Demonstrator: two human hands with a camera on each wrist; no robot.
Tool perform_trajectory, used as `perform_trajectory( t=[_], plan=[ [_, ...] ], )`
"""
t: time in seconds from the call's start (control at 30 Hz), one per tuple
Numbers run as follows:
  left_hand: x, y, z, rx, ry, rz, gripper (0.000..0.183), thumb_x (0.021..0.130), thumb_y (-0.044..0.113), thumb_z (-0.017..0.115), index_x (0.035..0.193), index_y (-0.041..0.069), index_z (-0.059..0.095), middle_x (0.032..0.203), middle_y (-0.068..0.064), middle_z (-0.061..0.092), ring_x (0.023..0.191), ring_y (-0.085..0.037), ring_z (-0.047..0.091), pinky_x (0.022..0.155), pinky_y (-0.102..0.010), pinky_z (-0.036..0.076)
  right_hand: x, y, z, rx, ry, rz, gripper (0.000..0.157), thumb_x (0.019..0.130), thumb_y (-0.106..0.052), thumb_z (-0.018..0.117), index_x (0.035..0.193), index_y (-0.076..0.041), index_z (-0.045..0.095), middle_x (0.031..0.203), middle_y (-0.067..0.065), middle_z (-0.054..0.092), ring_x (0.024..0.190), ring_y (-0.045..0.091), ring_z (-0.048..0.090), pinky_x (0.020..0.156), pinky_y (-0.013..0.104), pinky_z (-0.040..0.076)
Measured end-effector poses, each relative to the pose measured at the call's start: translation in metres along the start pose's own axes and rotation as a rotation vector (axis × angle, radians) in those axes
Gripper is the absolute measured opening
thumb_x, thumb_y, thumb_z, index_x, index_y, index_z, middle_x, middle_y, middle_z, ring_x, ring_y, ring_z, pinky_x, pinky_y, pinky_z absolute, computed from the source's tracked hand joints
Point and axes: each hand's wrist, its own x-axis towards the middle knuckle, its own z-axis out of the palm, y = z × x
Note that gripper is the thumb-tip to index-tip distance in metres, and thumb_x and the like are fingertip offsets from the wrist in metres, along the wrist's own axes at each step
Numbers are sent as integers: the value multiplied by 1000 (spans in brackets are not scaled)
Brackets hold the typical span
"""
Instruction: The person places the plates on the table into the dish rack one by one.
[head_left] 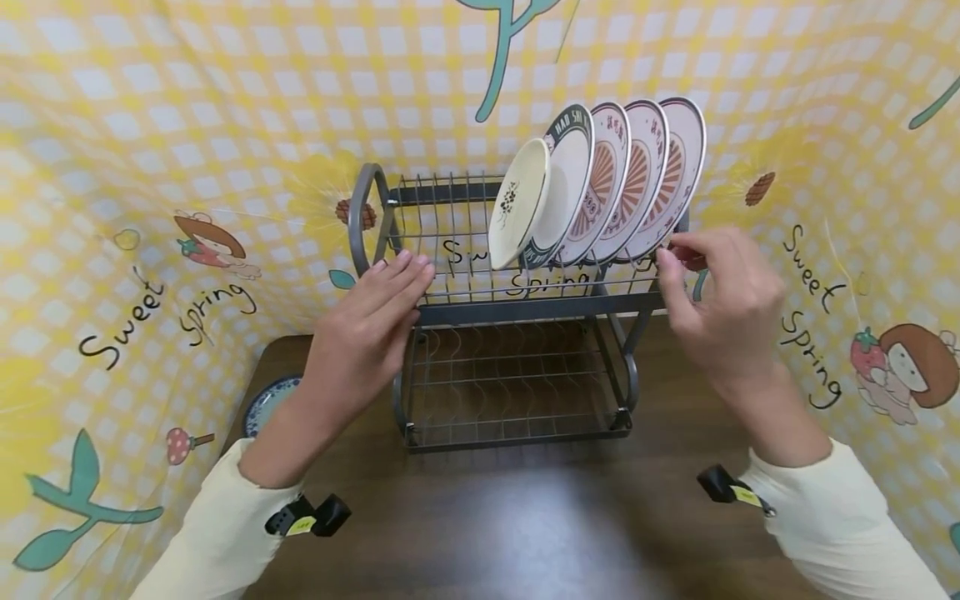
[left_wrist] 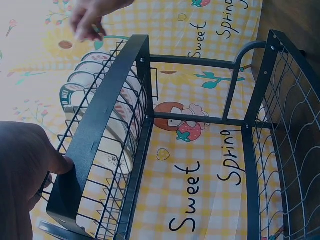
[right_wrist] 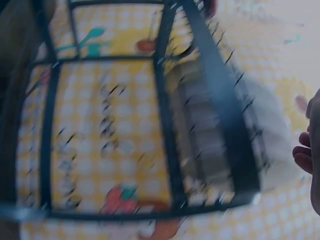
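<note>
A dark grey two-tier dish rack (head_left: 517,312) stands before me. On its upper tier, toward the right, several plates lean upright in a row: a small cream dish (head_left: 517,204) with a floral print at the left, a white plate with a dark green rim (head_left: 573,179) beside it, then red-patterned plates (head_left: 678,167). My left hand (head_left: 367,321) holds the front rail near its left end, thumb (left_wrist: 61,164) against the rail and fingers over the wires. By the rack's right end, my right hand (head_left: 727,292) hovers apart from it, fingers loosely bent and holding nothing.
The rack's lower wire tier (head_left: 517,383) sits on a brown wooden table (head_left: 495,517). A blue-rimmed plate (head_left: 262,408) lies at the left, partly hidden by my left forearm. Yellow checked cloth (head_left: 225,100) hangs behind and at both sides.
</note>
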Motion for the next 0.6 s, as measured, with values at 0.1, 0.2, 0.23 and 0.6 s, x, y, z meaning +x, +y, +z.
perform_trajectory(
  t=[0.1,0.2,0.23,0.6],
  plan=[
    [1,0,2,-3,-4,4,46,85,-5,67,130,3,59,133,-13,59,129,-28,52,115,-40,36,-16,18,-10,-4,-80,-18,33,89,-27,64,93,6,67,84,22,64,79,37,59,70,41,47],
    [0,0,3,4,-6,4,46,85,-4,67,130,3,59,134,-13,59,129,-27,52,114,-41,37,-32,30,-17,-19,-170,-16,46,91,-38,63,101,6,66,94,25,63,89,40,58,77,46,47],
    [0,0,3,7,-7,2,47,85,-4,67,131,3,59,134,-12,58,129,-27,52,114,-41,38,-37,33,-18,-31,-203,-17,49,91,-41,62,104,6,66,98,25,63,93,40,58,81,46,48],
    [-3,-1,1,21,-9,-5,47,85,-5,66,131,2,58,135,-12,57,131,-26,51,114,-41,37,-53,47,-18,-17,-282,-66,36,80,-8,75,114,-1,70,121,12,68,111,28,65,105,21,45]
  ],
)
